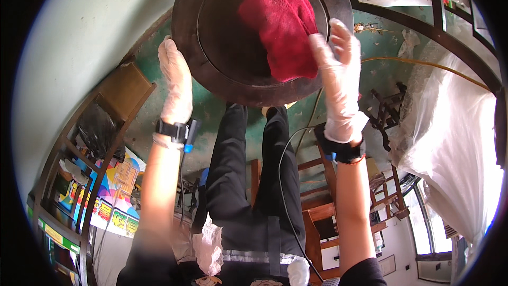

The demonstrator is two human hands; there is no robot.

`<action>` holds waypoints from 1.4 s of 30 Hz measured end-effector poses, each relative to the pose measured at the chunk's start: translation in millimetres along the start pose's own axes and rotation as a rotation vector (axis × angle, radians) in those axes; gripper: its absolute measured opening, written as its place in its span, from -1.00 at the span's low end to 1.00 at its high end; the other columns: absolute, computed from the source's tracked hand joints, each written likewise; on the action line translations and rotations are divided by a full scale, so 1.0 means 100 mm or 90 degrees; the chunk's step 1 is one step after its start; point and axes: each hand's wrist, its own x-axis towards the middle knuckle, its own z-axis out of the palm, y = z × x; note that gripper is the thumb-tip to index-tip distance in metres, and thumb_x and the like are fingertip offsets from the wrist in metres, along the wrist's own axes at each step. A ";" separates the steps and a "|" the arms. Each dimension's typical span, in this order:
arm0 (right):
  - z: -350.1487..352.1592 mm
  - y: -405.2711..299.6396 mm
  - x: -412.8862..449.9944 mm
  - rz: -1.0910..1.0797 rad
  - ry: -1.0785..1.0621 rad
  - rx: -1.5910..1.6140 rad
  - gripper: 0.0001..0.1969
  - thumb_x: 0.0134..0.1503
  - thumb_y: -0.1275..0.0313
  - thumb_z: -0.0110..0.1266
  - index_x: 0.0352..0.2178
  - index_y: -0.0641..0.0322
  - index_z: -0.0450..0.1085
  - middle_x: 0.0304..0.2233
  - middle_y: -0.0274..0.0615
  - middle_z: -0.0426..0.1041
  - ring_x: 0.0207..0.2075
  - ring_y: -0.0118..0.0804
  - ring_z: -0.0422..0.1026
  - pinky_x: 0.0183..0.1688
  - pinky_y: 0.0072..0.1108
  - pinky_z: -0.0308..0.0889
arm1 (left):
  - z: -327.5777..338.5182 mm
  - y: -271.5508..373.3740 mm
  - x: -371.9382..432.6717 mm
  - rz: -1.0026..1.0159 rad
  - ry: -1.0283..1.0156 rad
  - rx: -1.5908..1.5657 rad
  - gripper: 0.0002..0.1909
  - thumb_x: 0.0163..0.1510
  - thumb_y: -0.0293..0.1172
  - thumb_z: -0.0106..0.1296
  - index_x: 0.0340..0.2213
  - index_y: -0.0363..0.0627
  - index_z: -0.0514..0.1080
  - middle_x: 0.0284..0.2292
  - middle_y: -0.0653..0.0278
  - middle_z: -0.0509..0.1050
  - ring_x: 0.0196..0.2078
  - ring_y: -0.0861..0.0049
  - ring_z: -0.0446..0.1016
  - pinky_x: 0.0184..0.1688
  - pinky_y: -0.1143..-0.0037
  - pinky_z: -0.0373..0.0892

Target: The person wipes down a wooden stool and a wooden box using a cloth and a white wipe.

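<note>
A round dark wooden top [186,63] with a ring groove lies before me, and a crumpled red cloth [283,31] rests on its right half. At the top's left rim is my left hand [175,77], in a thin clear glove, its straight fingers together alongside the edge. Whether it grips the rim I cannot tell. My right hand [339,63], gloved too and slightly blurred, is over the right rim with thumb and fingers spread. Its thumb overlaps the cloth's edge in view; contact is unclear.
Dark wooden shelving [75,147] with a black plastic bag [99,129] stands left, beside a pale wall [79,39]. Translucent plastic sheeting [452,135] hangs at right. A black cable [282,182] runs from my right wrist strap. Wooden furniture frames [317,210] stand below right.
</note>
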 end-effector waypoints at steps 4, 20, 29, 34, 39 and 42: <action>0.29 -0.02 -0.12 -0.078 -0.020 -0.226 -0.23 -0.19 0.12 0.31 -0.04 0.45 0.22 -0.14 0.16 0.31 -0.13 0.03 0.34 -0.04 -0.36 0.27 | 0.04 0.15 -0.50 0.168 0.052 -0.003 -0.50 0.19 -0.08 -0.16 -0.01 -0.25 0.28 0.03 0.15 0.28 0.11 0.40 0.20 0.19 0.42 0.04; -1.37 -0.49 -0.91 0.296 -0.057 0.433 -0.58 -0.07 0.50 0.16 -0.13 0.28 0.29 -0.26 -0.24 0.43 -0.24 -0.41 0.41 -0.14 -0.59 0.33 | -0.84 1.00 -1.79 -0.044 -0.302 -0.299 -0.49 0.22 -0.04 -0.22 0.04 -0.17 0.23 0.04 0.17 0.30 0.11 0.35 0.27 0.14 0.33 0.18; -2.42 -2.12 -2.14 0.220 -0.043 0.550 -0.71 -0.08 0.57 0.13 -0.27 0.22 0.27 -0.32 -0.34 0.39 -0.28 -0.51 0.34 -0.18 -0.65 0.26 | -1.76 2.11 -2.68 0.031 -0.622 -0.170 -0.54 0.20 -0.07 -0.17 -0.05 -0.21 0.33 -0.12 0.28 0.41 -0.06 0.55 0.37 0.00 0.53 0.25; -2.49 -2.79 -2.47 0.065 -0.132 0.639 -0.64 -0.12 0.57 0.22 -0.26 0.23 0.26 -0.32 -0.35 0.39 -0.27 -0.51 0.34 -0.14 -0.62 0.27 | -2.11 3.10 -3.41 0.201 -0.727 -0.238 -0.19 0.10 0.01 -0.01 0.19 -0.21 -0.06 0.04 0.23 0.29 0.02 0.57 0.26 0.06 0.54 0.19; -2.71 -3.19 -2.63 -0.095 -0.254 0.653 -0.56 -0.06 0.50 0.27 -0.15 0.25 0.25 -0.22 -0.29 0.41 -0.19 -0.47 0.35 -0.05 -0.58 0.25 | -2.40 3.49 -3.92 0.287 -0.592 -0.398 0.04 -0.07 -0.01 0.21 0.21 -0.18 -0.17 0.14 0.17 0.08 0.19 0.45 0.05 0.21 0.42 0.02; -2.82 -3.24 -2.72 -0.130 -0.332 0.655 -0.51 -0.06 0.50 0.25 -0.10 0.25 0.22 -0.15 -0.26 0.38 -0.13 -0.43 0.34 -0.02 -0.56 0.23 | -2.35 3.34 -4.15 0.391 -0.451 -0.391 0.03 -0.11 -0.25 0.27 0.22 -0.17 -0.18 0.12 0.18 0.10 0.18 0.46 0.08 0.20 0.44 0.04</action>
